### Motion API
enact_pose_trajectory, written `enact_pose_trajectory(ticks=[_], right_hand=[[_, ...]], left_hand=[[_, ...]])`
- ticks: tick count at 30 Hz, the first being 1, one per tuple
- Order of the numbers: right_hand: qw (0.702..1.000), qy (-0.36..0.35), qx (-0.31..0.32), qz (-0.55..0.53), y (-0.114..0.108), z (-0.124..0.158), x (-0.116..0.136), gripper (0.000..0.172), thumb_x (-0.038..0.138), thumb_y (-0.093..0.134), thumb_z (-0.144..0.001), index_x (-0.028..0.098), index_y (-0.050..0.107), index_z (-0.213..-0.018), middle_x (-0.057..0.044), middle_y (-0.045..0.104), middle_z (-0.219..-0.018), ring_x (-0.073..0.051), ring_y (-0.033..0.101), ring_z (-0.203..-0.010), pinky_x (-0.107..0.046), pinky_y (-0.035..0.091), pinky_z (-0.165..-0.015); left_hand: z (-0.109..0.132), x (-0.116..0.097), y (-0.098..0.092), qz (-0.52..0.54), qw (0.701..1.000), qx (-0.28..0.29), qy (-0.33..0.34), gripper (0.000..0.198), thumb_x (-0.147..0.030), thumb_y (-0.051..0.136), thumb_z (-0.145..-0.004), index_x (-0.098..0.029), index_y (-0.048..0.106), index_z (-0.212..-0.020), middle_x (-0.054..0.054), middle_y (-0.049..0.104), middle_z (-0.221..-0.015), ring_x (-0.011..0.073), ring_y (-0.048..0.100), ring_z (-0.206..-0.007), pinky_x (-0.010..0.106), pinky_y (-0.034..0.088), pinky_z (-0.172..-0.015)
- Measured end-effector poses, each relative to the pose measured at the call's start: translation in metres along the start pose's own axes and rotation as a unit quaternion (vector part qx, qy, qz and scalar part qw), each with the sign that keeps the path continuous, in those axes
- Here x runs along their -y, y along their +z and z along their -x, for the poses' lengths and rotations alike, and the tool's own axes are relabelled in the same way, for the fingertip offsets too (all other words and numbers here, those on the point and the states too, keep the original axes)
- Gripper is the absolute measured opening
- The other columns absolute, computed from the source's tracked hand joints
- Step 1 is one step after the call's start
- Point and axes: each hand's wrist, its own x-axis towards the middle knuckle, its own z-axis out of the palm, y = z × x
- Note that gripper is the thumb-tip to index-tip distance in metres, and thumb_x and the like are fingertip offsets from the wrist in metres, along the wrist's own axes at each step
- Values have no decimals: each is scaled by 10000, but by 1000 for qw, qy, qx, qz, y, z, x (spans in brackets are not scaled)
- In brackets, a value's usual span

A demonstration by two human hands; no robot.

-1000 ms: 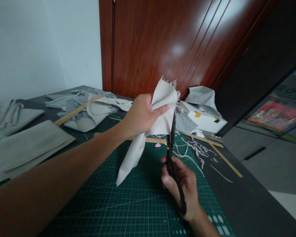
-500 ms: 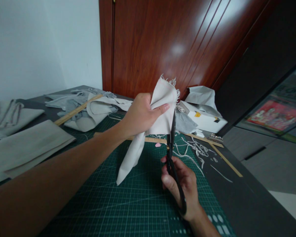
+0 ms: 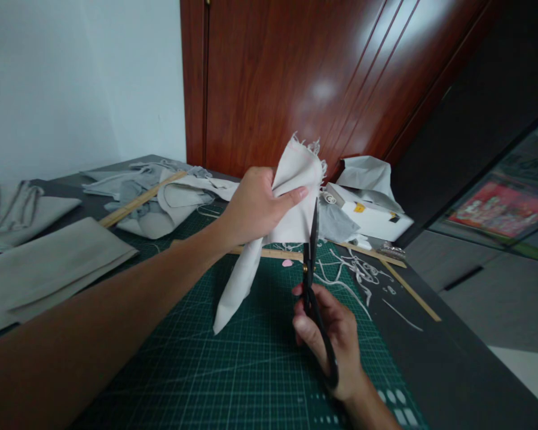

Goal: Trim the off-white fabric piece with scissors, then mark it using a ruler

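My left hand pinches a piece of off-white fabric between thumb and fingers, holding it up above the green cutting mat. Loose threads fray along the fabric's top and upper right edge, and a narrow end hangs down to the lower left. In my right hand is a pair of black scissors, fingers through the handles, blades pointing up. The blades lie at the fabric's right edge, close to the frayed threads. Whether they are biting into the cloth I cannot tell.
Folded off-white cloth lies at the left, with a heap of grey fabric and a wooden ruler behind. At the back right stands a white box. Thin fabric strips and more wooden rulers lie right.
Almost nothing differs. The fabric's hanging end has shifted very slightly up and to the right; both hands and the scissors stay nearly in place.
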Motion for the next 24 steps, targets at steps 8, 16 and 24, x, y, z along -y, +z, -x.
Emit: enact_pose_trajectory(ticks=[8, 16, 24], right_hand=[[1000, 8, 3, 0, 0, 0, 0, 363, 500, 840, -915, 242, 710, -1135, 59, 582, -727, -116, 514, -554, -233, 425, -498], [1000, 5, 2, 15, 0, 0, 1, 378, 507, 831, -924, 220, 700, -1132, 54, 590, -723, -123, 520, -556, -249, 427, -507], [1000, 1, -1, 18, 0, -2, 1, 364, 493, 831, -926, 223, 706, -1134, 50, 602, -724, -126, 526, -548, -254, 431, -510]], left_hand=[[0, -1, 0, -2, 1000, -4, 0, 225, -318, 781, -914, -149, 738, -771, 10, 695, -708, 176, 631, -669, 304, 475, -657], [0, -2, 0, 10, 1000, -2, -3, 209, -314, 770, -907, -163, 727, -769, 6, 682, -713, 188, 645, -701, 311, 525, -728], [1, -2, 0, 1, 1000, -2, -17, 201, -335, 762, -908, -169, 726, -801, 21, 704, -745, 217, 682, -743, 329, 560, -758]])
